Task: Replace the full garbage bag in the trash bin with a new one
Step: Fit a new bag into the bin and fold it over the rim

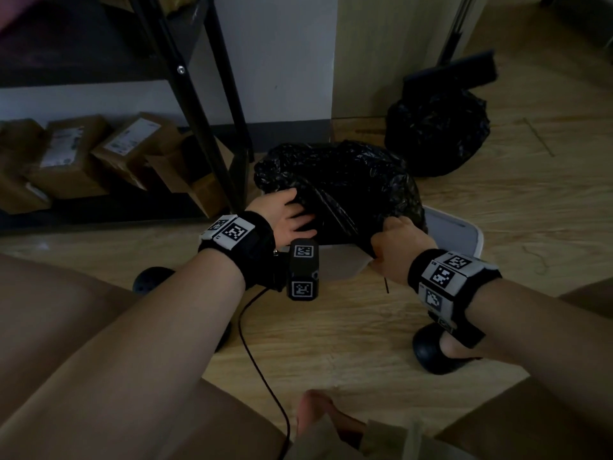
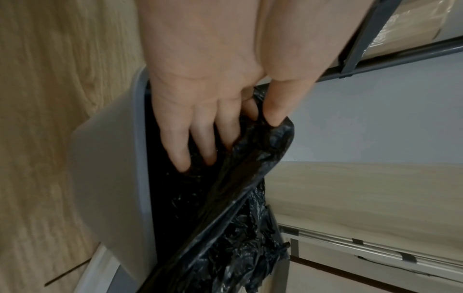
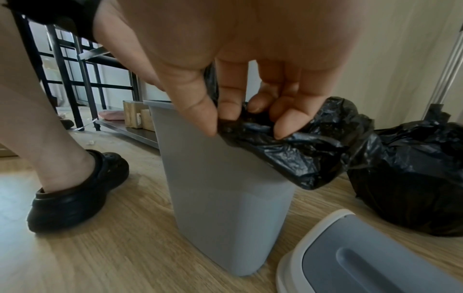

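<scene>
A grey trash bin stands on the wood floor with a new black garbage bag bunched over its mouth. My left hand has its fingers inside the bag's opening and its thumb outside, gripping the bag's edge at the bin's left rim. At the bin's near right corner, my right hand pinches the bag's edge between thumb and fingers. The full, tied black bag sits on the floor behind to the right.
The bin's grey lid lies on the floor right of the bin. A black metal shelf frame and cardboard boxes stand at the left. My black shoes flank the bin. A cable trails across the floor.
</scene>
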`<state>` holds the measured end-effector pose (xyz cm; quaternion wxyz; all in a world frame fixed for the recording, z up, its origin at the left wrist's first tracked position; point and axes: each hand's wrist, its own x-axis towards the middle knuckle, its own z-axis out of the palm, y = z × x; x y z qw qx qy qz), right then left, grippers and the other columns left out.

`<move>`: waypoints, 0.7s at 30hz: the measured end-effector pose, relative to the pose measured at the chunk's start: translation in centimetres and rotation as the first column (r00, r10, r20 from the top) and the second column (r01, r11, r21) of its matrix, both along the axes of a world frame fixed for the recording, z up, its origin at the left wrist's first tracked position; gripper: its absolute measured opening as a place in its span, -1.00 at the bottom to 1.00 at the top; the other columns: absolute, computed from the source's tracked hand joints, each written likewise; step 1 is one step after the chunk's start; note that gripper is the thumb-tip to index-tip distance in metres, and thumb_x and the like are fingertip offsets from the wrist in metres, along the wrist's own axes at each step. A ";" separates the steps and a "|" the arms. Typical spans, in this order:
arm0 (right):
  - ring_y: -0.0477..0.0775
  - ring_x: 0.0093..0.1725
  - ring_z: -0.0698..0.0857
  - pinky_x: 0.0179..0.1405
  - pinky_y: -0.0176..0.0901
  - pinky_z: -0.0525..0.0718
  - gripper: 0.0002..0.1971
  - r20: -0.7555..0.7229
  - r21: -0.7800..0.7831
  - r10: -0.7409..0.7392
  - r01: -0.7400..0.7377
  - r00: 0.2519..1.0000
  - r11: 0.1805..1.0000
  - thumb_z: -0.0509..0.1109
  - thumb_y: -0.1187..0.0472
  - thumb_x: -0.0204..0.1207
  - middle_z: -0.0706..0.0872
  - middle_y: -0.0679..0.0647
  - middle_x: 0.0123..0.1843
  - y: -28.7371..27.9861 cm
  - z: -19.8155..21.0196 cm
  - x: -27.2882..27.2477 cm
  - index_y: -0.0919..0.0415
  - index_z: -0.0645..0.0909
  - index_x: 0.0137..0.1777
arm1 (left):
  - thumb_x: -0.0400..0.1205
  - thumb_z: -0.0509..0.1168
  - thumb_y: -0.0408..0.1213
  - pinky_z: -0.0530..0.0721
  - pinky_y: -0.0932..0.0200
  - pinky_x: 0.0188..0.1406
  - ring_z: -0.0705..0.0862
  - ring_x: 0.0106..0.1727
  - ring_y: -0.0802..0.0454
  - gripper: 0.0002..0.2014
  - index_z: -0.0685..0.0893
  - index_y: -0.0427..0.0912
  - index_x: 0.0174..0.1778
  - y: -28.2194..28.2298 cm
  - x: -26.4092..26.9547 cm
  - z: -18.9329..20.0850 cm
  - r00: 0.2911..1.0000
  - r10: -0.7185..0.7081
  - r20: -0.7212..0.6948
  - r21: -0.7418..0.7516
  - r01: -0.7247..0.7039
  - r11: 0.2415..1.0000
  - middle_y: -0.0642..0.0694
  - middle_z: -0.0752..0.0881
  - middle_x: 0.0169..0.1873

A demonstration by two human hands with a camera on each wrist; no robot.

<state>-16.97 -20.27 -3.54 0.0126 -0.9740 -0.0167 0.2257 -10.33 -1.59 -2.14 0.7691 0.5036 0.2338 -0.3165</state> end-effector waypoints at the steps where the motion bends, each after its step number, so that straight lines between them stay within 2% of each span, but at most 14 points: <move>1: 0.20 0.36 0.40 0.10 -0.01 0.59 -0.66 0.004 0.000 -0.002 0.002 1.000 1.000 0.29 -0.02 0.52 0.46 0.17 0.28 0.0 0.0 0.0 0.10 0.61 0.22 | 0.74 0.05 -0.18 0.49 -0.22 0.26 0.44 0.51 -0.18 -0.53 0.27 -0.19 0.59 -0.1 0.1 0.1 1.000 0.021 0.007 -0.002 -0.021 1.000 -0.19 0.43 0.53; 5: 0.21 0.37 0.38 0.07 0.01 0.60 -0.66 0.004 -0.019 -0.001 0.001 1.000 1.000 0.27 -0.02 0.53 0.45 0.16 0.27 0.2 -0.1 0.1 0.10 0.60 0.22 | 0.70 0.16 -0.26 0.52 -0.19 0.24 0.49 0.46 -0.13 -0.59 0.40 -0.15 0.50 -0.3 0.3 0.6 0.988 0.155 0.002 -0.018 -0.155 0.988 -0.15 0.49 0.48; 9: 0.21 0.36 0.39 0.05 0.01 0.60 -0.65 0.001 -0.037 0.010 -0.010 1.000 0.999 0.25 -0.02 0.53 0.46 0.16 0.27 0.4 -0.1 0.3 0.09 0.61 0.23 | 0.69 0.19 -0.28 0.40 -0.15 0.46 0.51 0.46 -0.12 -0.63 0.46 -0.17 0.44 1.1 0.8 0.9 0.959 0.284 -0.006 0.022 -0.283 0.959 -0.14 0.54 0.44; 13: 0.20 0.35 0.41 0.09 0.02 0.61 -0.67 -0.034 -0.041 0.018 -0.019 0.999 0.999 0.23 -0.02 0.56 0.48 0.16 0.26 0.5 0.2 0.6 0.13 0.62 0.20 | 0.70 0.16 -0.34 0.46 0.03 0.44 0.52 0.46 -0.09 -0.62 0.44 -0.27 0.46 2.9 0.9 0.0 0.951 0.308 0.003 0.189 -0.303 0.934 -0.19 0.57 0.41; 15: 0.20 0.34 0.42 0.12 0.03 0.62 -0.67 -0.034 -0.049 0.028 -0.030 0.999 0.998 0.23 -0.03 0.56 0.49 0.15 0.25 0.6 0.2 0.8 0.12 0.64 0.18 | 0.72 0.12 -0.36 0.48 0.09 0.40 0.51 0.48 -0.11 -0.63 0.42 -0.31 0.46 3.4 0.4 -0.7 0.960 0.281 0.003 0.285 -0.270 0.920 -0.23 0.63 0.30; 16: 0.20 0.33 0.43 0.13 0.04 0.63 -0.66 -0.030 -0.051 0.031 -0.033 0.999 0.998 0.23 -0.04 0.56 0.49 0.15 0.25 0.6 0.2 0.8 0.12 0.64 0.18 | 0.72 0.10 -0.37 0.48 0.11 0.40 0.50 0.49 -0.11 -0.66 0.44 -0.30 0.42 3.5 0.1 -1.1 0.962 0.274 0.002 0.309 -0.261 0.914 -0.24 0.64 0.26; 19: 0.21 0.33 0.42 0.16 0.06 0.65 -0.65 -0.020 -0.056 0.035 -0.036 0.999 0.998 0.25 -0.07 0.56 0.49 0.15 0.25 0.6 0.0 0.9 0.12 0.65 0.18 | 0.71 0.09 -0.41 0.50 0.12 0.38 0.49 0.50 -0.13 -0.83 0.58 -0.23 0.08 3.7 -0.1 -2.2 0.975 0.223 -0.022 0.358 -0.201 0.912 -0.27 0.53 0.45; 21: 0.22 0.34 0.42 0.18 0.07 0.65 -0.66 -0.016 -0.056 0.034 -0.034 0.999 0.998 0.26 -0.06 0.56 0.48 0.15 0.26 0.5 -0.2 0.9 0.12 0.65 0.18 | 0.71 0.05 -0.45 0.57 0.12 0.23 0.49 0.50 -0.14 -0.77 0.60 -0.20 -0.08 3.9 -0.1 -2.5 0.964 0.263 -0.027 0.353 -0.237 0.905 -0.27 0.52 0.47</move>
